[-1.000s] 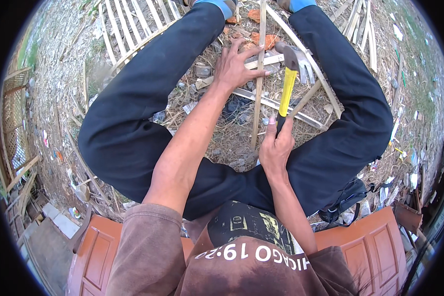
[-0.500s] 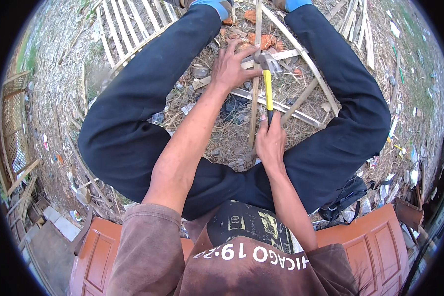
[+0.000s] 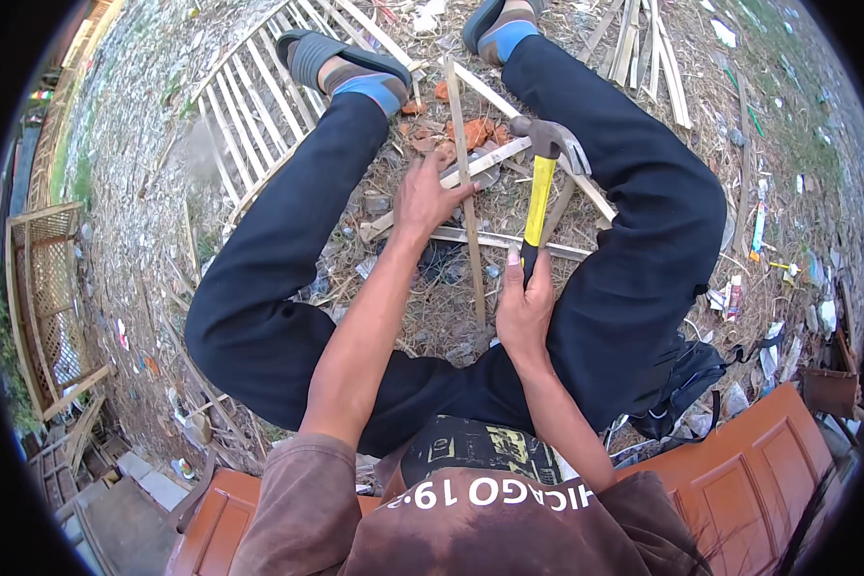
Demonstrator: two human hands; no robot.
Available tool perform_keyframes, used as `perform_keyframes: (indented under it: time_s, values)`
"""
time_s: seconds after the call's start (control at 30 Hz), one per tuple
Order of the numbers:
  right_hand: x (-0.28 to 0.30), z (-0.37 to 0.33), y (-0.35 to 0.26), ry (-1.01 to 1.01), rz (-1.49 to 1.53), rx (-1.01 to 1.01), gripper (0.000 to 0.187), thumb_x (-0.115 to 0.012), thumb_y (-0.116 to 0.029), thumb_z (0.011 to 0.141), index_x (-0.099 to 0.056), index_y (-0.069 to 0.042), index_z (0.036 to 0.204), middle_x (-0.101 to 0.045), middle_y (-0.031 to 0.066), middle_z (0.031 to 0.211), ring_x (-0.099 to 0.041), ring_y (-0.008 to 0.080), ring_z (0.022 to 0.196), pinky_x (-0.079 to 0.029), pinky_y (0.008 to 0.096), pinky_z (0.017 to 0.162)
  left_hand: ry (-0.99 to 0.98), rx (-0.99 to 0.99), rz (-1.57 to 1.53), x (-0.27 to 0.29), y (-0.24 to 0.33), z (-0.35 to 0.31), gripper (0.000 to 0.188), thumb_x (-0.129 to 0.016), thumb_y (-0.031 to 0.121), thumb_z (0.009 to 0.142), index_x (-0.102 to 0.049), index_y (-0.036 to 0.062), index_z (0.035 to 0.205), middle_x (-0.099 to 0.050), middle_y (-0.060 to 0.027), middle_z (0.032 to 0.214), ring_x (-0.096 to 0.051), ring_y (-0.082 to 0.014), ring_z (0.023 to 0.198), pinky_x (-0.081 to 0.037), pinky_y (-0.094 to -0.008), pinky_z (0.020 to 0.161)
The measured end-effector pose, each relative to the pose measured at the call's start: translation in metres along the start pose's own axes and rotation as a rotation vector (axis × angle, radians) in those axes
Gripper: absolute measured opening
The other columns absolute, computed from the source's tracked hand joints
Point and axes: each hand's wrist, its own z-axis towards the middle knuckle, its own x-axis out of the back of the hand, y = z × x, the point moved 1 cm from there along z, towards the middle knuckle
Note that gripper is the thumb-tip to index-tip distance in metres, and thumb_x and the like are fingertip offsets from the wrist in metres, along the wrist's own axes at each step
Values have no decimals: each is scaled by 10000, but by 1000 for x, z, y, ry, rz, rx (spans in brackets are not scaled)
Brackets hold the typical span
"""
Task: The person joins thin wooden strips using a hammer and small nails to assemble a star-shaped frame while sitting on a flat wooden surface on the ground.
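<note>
My right hand (image 3: 525, 312) is wrapped round the black lower grip of a claw hammer (image 3: 539, 202) with a yellow handle. The hammer's metal head is up, to the right of where two thin wooden slats cross. At that crossing my left hand (image 3: 424, 197) pinches the long wooden slat (image 3: 471, 240) running toward me, its thumb on the slat and its fingers by the cross slat (image 3: 497, 159). Another pale slat (image 3: 509, 240) lies lower down, between my legs. Any nail at the joint is too small to make out.
Broken orange brick pieces (image 3: 480, 132) lie beyond the slats. A slatted wooden frame (image 3: 250, 115) rests at the far left, and loose wooden strips (image 3: 648, 48) at the far right. Behind me are a brown panelled door (image 3: 739, 480) and a black bag (image 3: 677, 384). Litter covers the dry ground.
The hammer head has risen away from the slat crossing and now stands to its right. My left hand stays at the crossing. The whole view has shifted, showing more of my feet.
</note>
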Motion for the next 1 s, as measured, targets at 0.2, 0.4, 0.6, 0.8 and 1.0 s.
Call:
perform_keyframes:
  time_s: [0.2,0.4,0.6,0.8,1.0]
  values:
    - [-5,-1,-14,-55,49,72,289,-509,-291,1044,-524,-14,1127,-594,180,724,-613,389,656,-447,477,609,-554,176,-380,32,-19,15,590,-852,260,804,-643,0,1291,-718,-70,1073,-616,-154,1034,-452,-328,936]
    - [-16,-2,-13,-105,53,65,271,-506,-292,1047,-530,-23,1064,-590,148,709,-609,342,617,-446,455,586,-632,187,-552,31,-28,16,493,-824,152,832,-649,9,1270,-682,14,986,-574,-84,819,-446,-254,737]
    - [-20,-6,-14,-164,75,9,277,-520,-301,1044,-517,-24,1034,-576,139,682,-608,333,594,-439,452,566,-650,288,-739,32,-39,3,418,-808,142,846,-662,34,1222,-607,73,820,-450,-27,645,-352,-210,548]
    - [-20,-5,-11,-182,111,-8,285,-522,-300,1044,-524,-19,1094,-573,131,677,-613,302,582,-439,437,553,-619,324,-630,71,-61,10,356,-807,135,847,-674,35,1162,-628,66,844,-475,-26,639,-358,-198,546]
    - [-14,-6,-17,-191,254,-70,294,-536,-284,1041,-529,-9,1142,-570,74,670,-570,197,553,-434,389,543,-591,242,-404,114,-24,16,371,-821,187,845,-676,14,1140,-621,49,802,-470,-33,633,-355,-213,539]
